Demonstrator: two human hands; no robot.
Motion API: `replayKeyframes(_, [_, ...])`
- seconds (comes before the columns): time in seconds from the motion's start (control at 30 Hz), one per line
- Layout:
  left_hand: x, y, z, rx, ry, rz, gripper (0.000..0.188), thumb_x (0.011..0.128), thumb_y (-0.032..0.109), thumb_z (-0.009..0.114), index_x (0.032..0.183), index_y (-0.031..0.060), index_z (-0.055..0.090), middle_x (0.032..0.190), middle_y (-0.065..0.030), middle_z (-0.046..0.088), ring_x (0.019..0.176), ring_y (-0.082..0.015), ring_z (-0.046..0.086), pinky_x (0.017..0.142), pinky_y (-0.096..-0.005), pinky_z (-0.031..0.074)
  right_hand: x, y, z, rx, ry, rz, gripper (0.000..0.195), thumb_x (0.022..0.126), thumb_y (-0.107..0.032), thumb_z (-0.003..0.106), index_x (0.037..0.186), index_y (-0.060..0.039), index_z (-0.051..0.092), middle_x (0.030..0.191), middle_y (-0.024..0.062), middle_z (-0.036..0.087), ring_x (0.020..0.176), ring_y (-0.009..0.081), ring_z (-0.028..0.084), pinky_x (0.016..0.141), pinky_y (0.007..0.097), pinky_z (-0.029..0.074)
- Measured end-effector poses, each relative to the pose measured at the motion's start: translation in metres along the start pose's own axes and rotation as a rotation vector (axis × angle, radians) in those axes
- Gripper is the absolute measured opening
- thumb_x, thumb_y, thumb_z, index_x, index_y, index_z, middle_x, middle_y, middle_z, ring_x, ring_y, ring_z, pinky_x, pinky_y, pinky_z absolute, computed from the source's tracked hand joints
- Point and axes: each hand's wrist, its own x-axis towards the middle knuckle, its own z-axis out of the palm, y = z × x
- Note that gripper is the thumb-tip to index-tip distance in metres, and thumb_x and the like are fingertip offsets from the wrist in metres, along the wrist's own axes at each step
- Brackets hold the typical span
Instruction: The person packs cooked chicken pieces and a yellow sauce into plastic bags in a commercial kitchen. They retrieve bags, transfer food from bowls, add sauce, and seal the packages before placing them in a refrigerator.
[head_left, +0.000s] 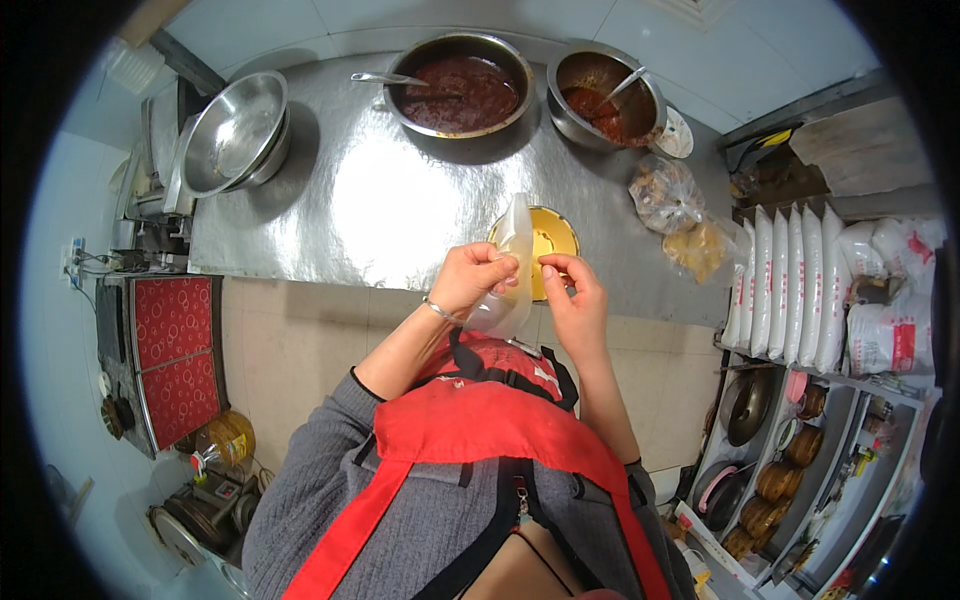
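My left hand (476, 276) pinches a translucent plastic bag (517, 232) that hangs flattened in front of my apron. A silver bangle circles that wrist. Just right of the bag is my right hand (576, 300), its thumb and index fingertips close together near the bag's edge. Whether those fingers grip any of the plastic is not plain. Behind the bag and fingers, a yellow bowl (553, 232) with a dark, worn rim stands near the front edge of the metal table (337, 225); the bag and hands hide part of it.
At the table's back are a pot of dark red sauce (469, 94) with a ladle and a smaller sauce pot (592, 97) with a spoon. Stacked metal bowls (236, 135) stand left. Knotted bags (667, 195) lie right, beside a shelf of white packages (787, 281).
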Motion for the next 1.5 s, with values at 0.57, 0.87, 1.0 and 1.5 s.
replayKeyframes(0.57, [0.015,-0.012,-0.029,0.216,0.210,0.194,0.033,0.080,-0.004,0.058,0.061,0.0119,0.036,0.064,0.0072,0.039,0.062,-0.0032,0.041,0.057,-0.0200,0.036,0.002,0.038,-0.023,1.061,0.050,0.361,0.007,0.090,-0.009,0.055,0.092,-0.0046,0.051,0.088,0.0060,0.059,0.082,0.0147,0.059,0.074,0.0323,0.052])
replayKeyframes(0.87, [0.022,0.044,-0.040,-0.272,0.429,0.157,0.003,0.093,0.015,0.050,0.093,0.0130,0.048,0.063,0.0042,0.043,0.049,-0.0060,0.038,0.042,-0.0209,0.030,-0.013,0.090,-0.058,0.310,0.053,0.360,0.036,0.074,-0.010,0.073,0.099,-0.0039,0.048,0.086,0.0067,0.056,0.083,0.0232,0.059,0.077,0.0345,0.050])
replayKeyframes(1.0, [0.040,0.030,-0.021,0.616,0.324,0.294,0.012,0.093,0.014,0.045,0.105,0.0107,0.048,0.059,-0.0048,0.048,0.051,-0.0170,0.048,0.048,-0.0306,0.040,0.017,0.026,-0.021,-0.800,0.330,-0.349,0.037,0.072,-0.016,0.073,0.096,-0.0026,0.050,0.086,0.0103,0.057,0.081,0.0285,0.059,0.075,0.0388,0.049])
replayKeyframes(1.5, [-0.009,0.074,0.004,1.361,0.240,1.275,0.032,0.060,0.007,0.069,0.092,0.0074,0.067,0.103,-0.0130,0.060,0.086,-0.0288,0.057,0.070,-0.0360,0.047,0.028,0.043,-0.072,-0.405,0.001,-0.727,0.017,0.081,0.001,0.051,0.096,0.0009,0.061,0.094,0.0171,0.064,0.090,0.0294,0.062,0.084,0.0370,0.049])
